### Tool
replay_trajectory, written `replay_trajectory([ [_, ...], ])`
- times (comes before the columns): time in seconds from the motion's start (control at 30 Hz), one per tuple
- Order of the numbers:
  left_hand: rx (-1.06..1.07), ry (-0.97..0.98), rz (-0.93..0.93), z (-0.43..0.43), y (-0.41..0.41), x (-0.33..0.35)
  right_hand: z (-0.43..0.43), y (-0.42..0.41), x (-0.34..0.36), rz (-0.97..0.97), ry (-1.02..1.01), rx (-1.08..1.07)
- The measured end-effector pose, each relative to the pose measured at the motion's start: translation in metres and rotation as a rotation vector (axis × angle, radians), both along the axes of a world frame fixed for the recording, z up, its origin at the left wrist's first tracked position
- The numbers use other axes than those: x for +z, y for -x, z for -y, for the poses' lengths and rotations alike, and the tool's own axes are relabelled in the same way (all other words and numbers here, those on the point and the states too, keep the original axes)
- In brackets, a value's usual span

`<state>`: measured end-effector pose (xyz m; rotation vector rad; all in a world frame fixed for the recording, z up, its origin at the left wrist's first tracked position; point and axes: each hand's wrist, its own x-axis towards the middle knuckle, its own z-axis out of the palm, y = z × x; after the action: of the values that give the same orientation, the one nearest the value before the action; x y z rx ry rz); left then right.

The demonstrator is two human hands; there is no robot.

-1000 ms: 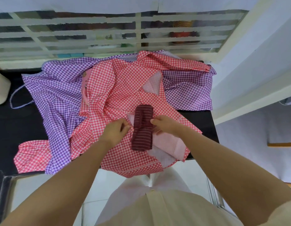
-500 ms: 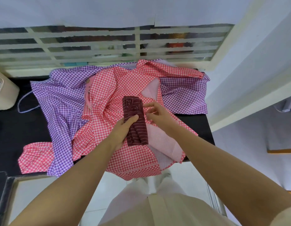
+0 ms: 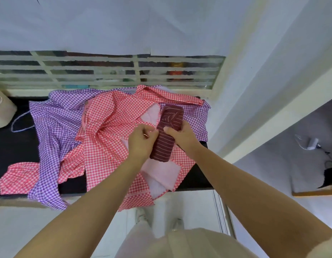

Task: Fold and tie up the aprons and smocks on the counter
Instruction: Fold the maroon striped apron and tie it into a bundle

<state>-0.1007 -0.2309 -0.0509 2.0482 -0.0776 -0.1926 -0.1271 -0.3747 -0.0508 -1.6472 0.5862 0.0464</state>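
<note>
– Fingers [image 3: 180, 127] of the right hand [image 3: 182, 135]: what have they got?

– They wrap round the right side of the maroon striped apron [image 3: 167, 125], with the thumb laid across its top face. It is folded into a long, narrow bundle.

– And the left hand [image 3: 141, 143]?

– Its fingers [image 3: 152, 134] curl in against the bundle's left edge and grip it there. A ring shows on one of them. Whether they also pinch a tie, I cannot tell.

– Where does the bundle sit?

– Between the two hands, over the right half of the red gingham smock [image 3: 113, 116]. Its near end is above the smock's pale pink lining [image 3: 159, 170]. Lifted or resting, I cannot say.

– What lies beneath?

– The red smock is spread and crumpled over a purple gingham smock [image 3: 49, 123], which sticks out to the left and at the far right. Both lie on a black bench [image 3: 12, 146], and the red hem hangs over the near edge.

– Further out?

– A cream container [image 3: 1, 108] stands at the bench's left end, with a barred window [image 3: 105, 71] behind. White floor shows below, with the person's shoes [image 3: 141, 216] on it.
</note>
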Motion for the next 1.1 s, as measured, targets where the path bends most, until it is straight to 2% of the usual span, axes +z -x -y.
replay_trajectory([
  [0.07, -0.071, 0.043, -0.088, 0.019, 0.013, 0.014, 0.01, 0.007, 0.004, 0.065, 0.03, 0.021],
  [0.2, -0.001, 0.279, -0.277, 0.045, 0.027, 0.038, 0.023, 0.021, 0.018, 0.144, 0.013, 0.089],
  [0.33, -0.049, 0.393, -0.307, 0.054, 0.021, 0.06, 0.036, 0.027, 0.033, 0.253, -0.088, 0.11],
  [0.47, -0.101, 0.379, -0.264, 0.054, 0.008, 0.09, 0.041, 0.023, 0.057, 0.315, -0.081, 0.136],
  [0.53, -0.12, 0.355, -0.227, 0.046, -0.003, 0.106, 0.045, 0.012, 0.075, 0.329, -0.139, 0.063],
  [0.6, -0.202, 0.312, -0.192, 0.032, -0.017, 0.12, 0.044, -0.004, 0.093, 0.327, -0.078, 0.004],
  [0.7, -0.354, 0.191, -0.128, 0.009, -0.035, 0.135, 0.034, -0.025, 0.117, 0.314, 0.017, 0.151],
  [0.87, -0.336, 0.17, -0.045, -0.028, -0.068, 0.144, 0.011, -0.045, 0.135, 0.235, -0.087, 0.421],
  [0.97, -0.366, 0.115, -0.074, -0.049, -0.095, 0.146, -0.008, -0.062, 0.136, 0.233, -0.095, 0.429],
  [1.1, -0.243, 0.174, -0.065, -0.068, -0.136, 0.164, -0.033, -0.088, 0.145, 0.378, -0.246, 0.376],
])
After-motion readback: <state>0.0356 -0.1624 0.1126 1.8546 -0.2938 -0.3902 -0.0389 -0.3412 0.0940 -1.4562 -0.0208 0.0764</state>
